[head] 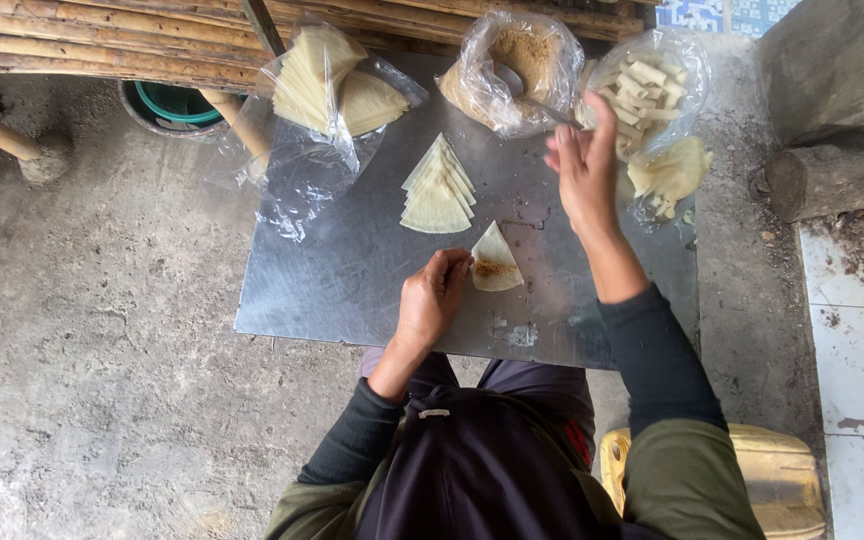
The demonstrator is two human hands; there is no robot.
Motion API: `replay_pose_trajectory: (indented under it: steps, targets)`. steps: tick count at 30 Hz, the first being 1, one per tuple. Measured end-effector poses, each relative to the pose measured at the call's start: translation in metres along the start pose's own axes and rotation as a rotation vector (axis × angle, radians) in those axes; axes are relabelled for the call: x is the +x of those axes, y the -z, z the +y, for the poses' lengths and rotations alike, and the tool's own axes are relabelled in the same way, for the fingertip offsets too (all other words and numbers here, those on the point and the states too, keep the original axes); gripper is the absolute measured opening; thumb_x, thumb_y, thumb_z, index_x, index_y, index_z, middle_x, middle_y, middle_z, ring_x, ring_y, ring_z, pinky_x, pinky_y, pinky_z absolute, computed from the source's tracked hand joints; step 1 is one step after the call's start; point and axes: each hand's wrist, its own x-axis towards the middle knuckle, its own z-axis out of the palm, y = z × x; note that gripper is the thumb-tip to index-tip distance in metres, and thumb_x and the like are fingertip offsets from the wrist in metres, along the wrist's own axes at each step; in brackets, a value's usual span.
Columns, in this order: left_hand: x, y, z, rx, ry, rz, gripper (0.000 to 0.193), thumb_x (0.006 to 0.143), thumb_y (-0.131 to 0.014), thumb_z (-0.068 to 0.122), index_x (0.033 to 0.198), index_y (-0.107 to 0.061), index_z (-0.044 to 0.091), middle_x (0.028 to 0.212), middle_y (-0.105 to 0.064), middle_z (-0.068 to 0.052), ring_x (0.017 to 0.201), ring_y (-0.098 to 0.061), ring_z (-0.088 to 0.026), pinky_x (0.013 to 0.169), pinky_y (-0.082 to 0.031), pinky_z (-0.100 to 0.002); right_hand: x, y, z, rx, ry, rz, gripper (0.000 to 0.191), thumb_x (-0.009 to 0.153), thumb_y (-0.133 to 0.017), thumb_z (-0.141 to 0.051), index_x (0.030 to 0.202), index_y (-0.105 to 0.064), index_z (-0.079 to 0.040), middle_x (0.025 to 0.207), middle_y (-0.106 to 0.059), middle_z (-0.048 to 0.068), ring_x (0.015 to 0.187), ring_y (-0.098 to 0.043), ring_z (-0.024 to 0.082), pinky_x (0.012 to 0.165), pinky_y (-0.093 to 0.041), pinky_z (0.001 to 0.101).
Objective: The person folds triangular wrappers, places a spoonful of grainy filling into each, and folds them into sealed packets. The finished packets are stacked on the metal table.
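Your left hand [432, 300] is pinching, fingers together, the near-left edge of the triangular wrapper [495, 262] lying on the tabletop [352, 270], apex and long axis pointing away from you. Your right hand [584, 170] is hovering spread, empty, near the filling bag [517, 70].

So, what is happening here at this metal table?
A seated person is filling thin triangular wrappers on a metal sheet. The left hand presses the edge of one wrapper that has a brown filling on it. The right hand is raised near the spoon in a bag of brown filling. A fan of empty wrappers lies beside, and a bag of finished rolls stands at the far right.
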Motion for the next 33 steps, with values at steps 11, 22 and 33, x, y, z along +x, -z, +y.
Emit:
replay_pose_trajectory:
  steps: [11,22,33]
  targets:
    - [0.002,0.0,0.002,0.059,0.017,-0.034,0.021,0.093,-0.073,0.012,0.112,-0.067,0.005,0.102,-0.078,-0.011,0.09,-0.079,-0.022,0.073,-0.062,-0.031,-0.162,0.024,-0.025,-0.74,0.249,-0.312,0.029,0.087,-0.077,-0.016,0.113,-0.068,-0.006,0.103,-0.063,0.011,0.096,-0.062,0.027,0.087,-0.052,0.0402]
    - [0.002,-0.003,-0.003,0.139,-0.043,-0.044,0.022,0.093,-0.074,0.016,0.111,-0.066,0.007,0.101,-0.078,-0.01,0.087,-0.078,-0.025,0.07,-0.061,-0.033,-0.169,-0.005,-0.014,-0.929,0.355,-0.223,0.006,0.096,-0.068,-0.009,0.102,-0.066,-0.006,0.098,-0.06,0.008,0.095,-0.06,0.026,0.088,-0.048,0.0428]
    - [0.0,-0.004,-0.005,0.138,-0.076,-0.074,0.025,0.092,-0.072,0.013,0.116,-0.067,0.006,0.105,-0.077,-0.008,0.089,-0.078,-0.024,0.073,-0.063,-0.033,-0.171,-0.003,-0.011,-0.945,0.296,-0.221,0.027,0.088,-0.073,-0.025,0.102,-0.063,-0.004,0.098,-0.061,0.011,0.092,-0.06,0.027,0.089,-0.046,0.0465]
